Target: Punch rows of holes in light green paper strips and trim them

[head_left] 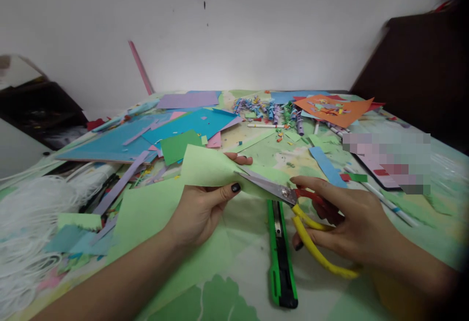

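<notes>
My left hand [200, 208] pinches a sheet of light green paper [207, 167], thumb on top and fingers behind it. My right hand [348, 218] is closed round the yellow and red handles of a pair of scissors [289, 196]. The scissor blades point left and their tips lie against the paper's right edge. A green and black utility knife [280, 255] lies on the table just below the scissors, between my two hands.
Coloured paper sheets and scraps cover the table: blue sheets [146, 133], an orange sheet [333, 108], curled paper strips [271, 108]. A white pen [264, 126] lies mid-table. White cord [25, 218] is heaped at the left. A dark cabinet [421, 67] stands at the right.
</notes>
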A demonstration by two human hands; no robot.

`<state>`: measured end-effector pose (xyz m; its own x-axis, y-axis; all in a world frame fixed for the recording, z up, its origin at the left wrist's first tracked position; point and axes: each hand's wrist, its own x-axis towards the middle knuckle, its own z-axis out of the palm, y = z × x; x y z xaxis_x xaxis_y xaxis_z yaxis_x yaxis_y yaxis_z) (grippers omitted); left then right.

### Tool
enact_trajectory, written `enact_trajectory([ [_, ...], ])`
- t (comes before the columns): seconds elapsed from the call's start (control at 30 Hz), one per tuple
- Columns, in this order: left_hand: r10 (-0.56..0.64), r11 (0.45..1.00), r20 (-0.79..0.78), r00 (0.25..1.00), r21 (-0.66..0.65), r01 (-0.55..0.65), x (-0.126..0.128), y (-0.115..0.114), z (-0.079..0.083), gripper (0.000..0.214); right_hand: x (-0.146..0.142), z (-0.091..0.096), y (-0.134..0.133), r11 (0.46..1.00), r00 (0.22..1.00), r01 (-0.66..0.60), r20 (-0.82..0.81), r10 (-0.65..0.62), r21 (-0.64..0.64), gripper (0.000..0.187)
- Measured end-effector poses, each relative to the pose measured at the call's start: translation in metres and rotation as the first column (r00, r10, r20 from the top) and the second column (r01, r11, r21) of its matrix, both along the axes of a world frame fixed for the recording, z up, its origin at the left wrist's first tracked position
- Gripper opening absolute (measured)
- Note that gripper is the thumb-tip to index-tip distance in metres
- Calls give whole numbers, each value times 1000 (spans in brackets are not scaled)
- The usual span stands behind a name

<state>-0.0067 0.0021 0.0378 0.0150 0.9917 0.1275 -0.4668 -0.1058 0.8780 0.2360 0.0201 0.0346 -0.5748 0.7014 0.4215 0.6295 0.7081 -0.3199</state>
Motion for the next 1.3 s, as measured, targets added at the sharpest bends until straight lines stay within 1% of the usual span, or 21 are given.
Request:
enact_trajectory([
  [0.07,-8,1000,14,1000,-11,8,-1,0,0,34,0,-1,0,999,999,14,-34,-16,-50,55],
  [0.13,-14,999,42,999,-33,15,-2,0,0,38,-1,-3,0,988,995,49,-83,-61,-150,55],
  [0.2,-18,998,46,999,-51,21,-3,-1,-1,39,-4,-5,0,957,978,76,-168,-126,-279,58],
  [0.23,-27,998,37,999,-58,30,-3,-2,-2,38,-6,-5,0,933,961,78,-221,-164,-351,59],
  [0.3,-61,996,14,998,-62,61,-2,-3,-4,32,-11,-4,0,860,911,51,-330,-249,-508,59],
  [0.33,-79,995,8,997,-68,79,0,-4,-4,28,-13,-3,0,809,878,27,-374,-300,-587,59],
  [0.43,-85,992,-2,996,-97,84,3,-6,-5,23,-18,0,-1,622,785,-64,-424,-451,-780,59],
  [0.5,-83,991,-15,996,-105,81,4,-6,-6,22,-19,0,-1,506,757,-144,-424,-497,-851,59],
  [0.53,-90,991,-19,996,-105,88,5,-7,-6,21,-19,0,-1,466,752,-188,-432,-498,-865,59],
  [0.57,-103,989,-18,995,-105,100,5,-7,-6,21,-18,-1,-1,440,748,-232,-448,-489,-867,59],
  [0.6,-117,988,-14,993,-106,115,6,-7,-6,21,-18,-2,-1,427,742,-270,-469,-479,-863,59],
  [0.67,-142,984,-3,990,-114,140,5,-7,-6,20,-16,-5,-1,430,725,-321,-511,-462,-844,58],
  [0.73,-162,978,6,987,-131,161,5,-7,-6,21,-16,-7,-2,448,707,-346,-543,-453,-825,57],
  [0.83,-169,974,16,986,-152,169,3,-8,-7,23,-16,-7,-3,469,689,-349,-561,-458,-812,56],
  [0.9,-162,974,20,987,-154,164,3,-8,-7,23,-17,-6,-2,471,686,-337,-555,-471,-815,57],
  [1.03,-183,972,34,983,-146,186,4,-8,-8,19,-18,-4,-2,461,718,-296,-513,-471,-837,58],
  [1.1,-189,971,42,981,-139,193,4,-8,-8,18,-19,-4,-2,476,752,-264,-488,-443,-839,56],
  [1.13,-186,972,45,982,-140,190,4,-8,-8,18,-19,-6,-2,501,773,-246,-480,-416,-830,54],
  [1.17,-180,972,50,982,-144,186,4,-8,-8,17,-18,-7,-2,546,794,-222,-475,-380,-808,51],
  [1.23,-159,975,53,986,-149,165,3,-7,-7,16,-17,-11,-2,687,844,-146,-452,-289,-712,45],
  [1.3,-134,981,46,990,-139,139,3,-6,-6,15,-13,-13,-3,837,898,-57,-395,-196,-544,40],
])
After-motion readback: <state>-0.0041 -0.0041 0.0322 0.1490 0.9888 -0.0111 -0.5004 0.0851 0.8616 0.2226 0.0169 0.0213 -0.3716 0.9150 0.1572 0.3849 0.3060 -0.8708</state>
